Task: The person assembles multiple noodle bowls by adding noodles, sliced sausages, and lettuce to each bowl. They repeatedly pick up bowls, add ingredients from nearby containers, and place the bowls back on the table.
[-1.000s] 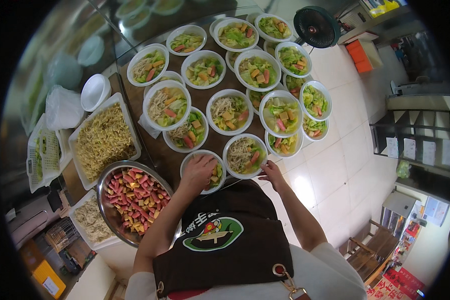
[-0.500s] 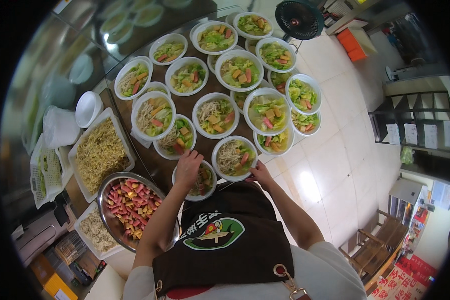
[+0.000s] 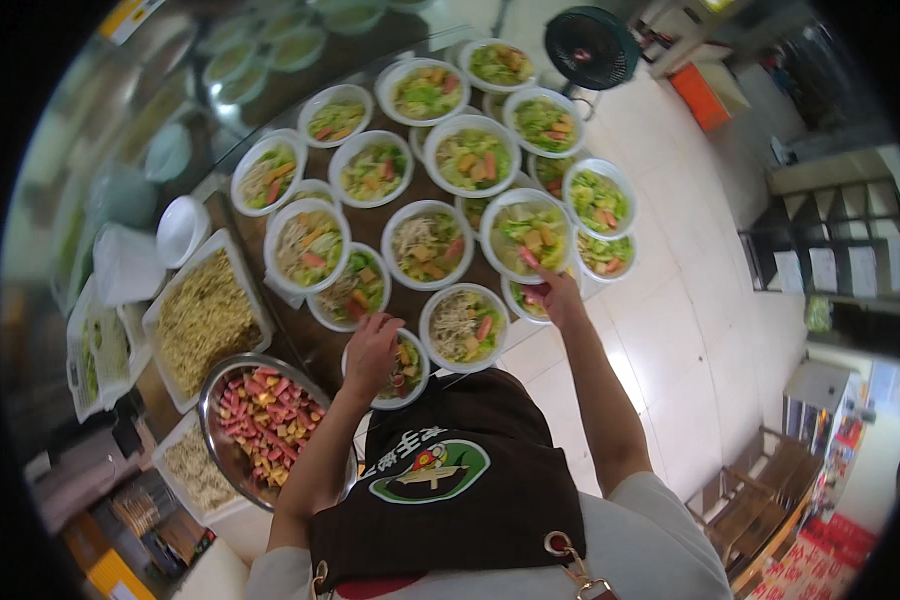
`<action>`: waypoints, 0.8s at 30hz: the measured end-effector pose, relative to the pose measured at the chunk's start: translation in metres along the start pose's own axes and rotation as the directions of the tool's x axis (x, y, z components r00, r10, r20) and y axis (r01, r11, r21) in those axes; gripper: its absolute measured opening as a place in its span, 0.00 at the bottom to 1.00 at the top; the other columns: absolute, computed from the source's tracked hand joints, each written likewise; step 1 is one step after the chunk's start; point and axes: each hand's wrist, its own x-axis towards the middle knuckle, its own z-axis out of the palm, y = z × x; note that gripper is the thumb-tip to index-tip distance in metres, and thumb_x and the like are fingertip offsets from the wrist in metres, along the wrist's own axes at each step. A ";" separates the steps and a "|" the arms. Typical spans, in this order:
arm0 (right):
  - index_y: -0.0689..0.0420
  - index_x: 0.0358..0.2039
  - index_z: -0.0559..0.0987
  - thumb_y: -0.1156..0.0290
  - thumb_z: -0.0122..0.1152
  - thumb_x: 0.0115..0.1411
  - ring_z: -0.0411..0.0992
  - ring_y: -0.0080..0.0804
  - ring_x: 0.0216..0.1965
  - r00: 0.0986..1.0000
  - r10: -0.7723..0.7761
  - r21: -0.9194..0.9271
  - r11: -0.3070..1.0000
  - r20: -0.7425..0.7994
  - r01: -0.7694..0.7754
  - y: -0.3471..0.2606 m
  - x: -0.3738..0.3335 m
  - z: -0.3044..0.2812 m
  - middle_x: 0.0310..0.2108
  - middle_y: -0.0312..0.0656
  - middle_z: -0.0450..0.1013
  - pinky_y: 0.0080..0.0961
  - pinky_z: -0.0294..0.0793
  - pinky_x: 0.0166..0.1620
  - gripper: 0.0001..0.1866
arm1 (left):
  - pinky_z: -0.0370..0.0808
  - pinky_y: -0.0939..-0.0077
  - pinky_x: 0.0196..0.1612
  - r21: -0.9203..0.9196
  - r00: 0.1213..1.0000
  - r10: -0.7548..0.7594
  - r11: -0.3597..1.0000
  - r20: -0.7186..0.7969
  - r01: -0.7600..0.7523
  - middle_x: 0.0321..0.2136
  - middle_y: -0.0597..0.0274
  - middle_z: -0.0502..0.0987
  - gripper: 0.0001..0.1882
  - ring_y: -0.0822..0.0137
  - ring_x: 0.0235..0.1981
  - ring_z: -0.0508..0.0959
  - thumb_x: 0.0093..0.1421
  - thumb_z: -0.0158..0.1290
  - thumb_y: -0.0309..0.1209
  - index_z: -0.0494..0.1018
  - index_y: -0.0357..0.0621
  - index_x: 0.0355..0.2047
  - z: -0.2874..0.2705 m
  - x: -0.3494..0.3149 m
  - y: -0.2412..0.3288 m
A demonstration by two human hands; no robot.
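Observation:
My left hand (image 3: 372, 355) is curled over the left rim of a white bowl (image 3: 415, 393) at the table's near edge, hiding part of the food inside. Out to the right, my right hand (image 3: 555, 296) has its fingers drawn together at the near rim of a stacked bowl (image 3: 487, 240) of lettuce, beside a pink sausage piece (image 3: 527, 257). Whether they grip the rim or a piece cannot be made out. Between my hands sits a bowl of pale shredded topping (image 3: 460, 325), untouched.
Several more filled bowls (image 3: 372, 168) cover the brown table, some stacked. At left are a steel basin (image 3: 206, 420) of sausage and yellow cubes, a tray of pale shreds (image 3: 205, 315), another tray (image 3: 192, 462) and empty white bowls (image 3: 182, 232). A fan (image 3: 590, 48) stands beyond.
My right hand has left the rim of the near middle bowl and moved forward and right to the stacked bowl. My left hand has shifted slightly nearer. The view has tilted a little.

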 end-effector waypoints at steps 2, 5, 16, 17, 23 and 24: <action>0.64 0.42 0.67 0.70 0.51 0.53 0.71 0.34 0.24 1.000 0.027 0.125 0.992 0.009 -0.028 0.019 0.024 -0.017 0.27 0.45 0.71 0.28 0.74 0.27 0.17 | 0.71 0.64 0.38 -0.030 1.000 0.015 0.999 -0.026 -0.016 0.33 0.55 0.71 0.12 0.53 0.38 0.71 0.45 0.49 0.22 0.71 0.40 0.33 -0.007 -0.008 -0.004; 0.61 0.53 0.65 0.73 0.45 0.56 0.71 0.32 0.36 0.987 -0.044 0.060 0.998 0.157 0.035 0.020 0.000 -0.003 0.47 0.41 0.69 0.29 0.74 0.34 0.22 | 0.69 0.65 0.42 -0.077 0.993 -0.100 0.993 -0.068 0.095 0.35 0.55 0.70 0.12 0.53 0.40 0.70 0.47 0.50 0.20 0.70 0.40 0.34 -0.045 -0.044 -0.008; 0.61 0.55 0.59 0.77 0.46 0.47 0.66 0.41 0.50 0.914 0.222 -0.219 0.964 0.340 -0.152 0.039 -0.108 0.133 0.51 0.46 0.64 0.38 0.72 0.46 0.31 | 0.72 0.63 0.41 -0.043 0.085 -0.812 0.134 -0.578 0.990 0.37 0.48 0.74 0.17 0.53 0.39 0.74 0.51 0.52 0.33 0.71 0.41 0.41 -0.199 -0.446 -0.254; 0.60 0.55 0.60 0.76 0.47 0.48 0.66 0.39 0.50 0.901 0.244 -0.260 0.953 0.358 -0.154 0.046 -0.115 0.151 0.51 0.45 0.64 0.37 0.72 0.46 0.30 | 0.71 0.62 0.41 -0.039 0.093 -0.838 0.135 -0.537 0.990 0.39 0.48 0.72 0.20 0.53 0.40 0.74 0.50 0.53 0.34 0.70 0.41 0.43 -0.185 -0.464 -0.277; 0.60 0.54 0.62 0.74 0.49 0.51 0.69 0.34 0.46 0.844 0.353 -0.515 0.850 0.403 -0.110 0.072 -0.135 0.227 0.48 0.42 0.66 0.31 0.73 0.42 0.27 | 0.72 0.58 0.42 0.022 0.138 -0.923 0.139 -0.361 0.990 0.43 0.49 0.66 0.24 0.49 0.42 0.72 0.47 0.57 0.33 0.68 0.52 0.47 -0.143 -0.422 -0.299; 0.61 0.52 0.63 0.73 0.52 0.53 0.71 0.31 0.42 0.876 0.302 -0.536 0.842 0.376 -0.060 0.077 -0.157 0.265 0.46 0.41 0.68 0.27 0.73 0.39 0.24 | 0.72 0.58 0.38 0.052 0.166 -0.888 0.159 -0.429 0.986 0.38 0.50 0.67 0.21 0.48 0.38 0.73 0.47 0.54 0.28 0.69 0.53 0.44 -0.141 -0.443 -0.299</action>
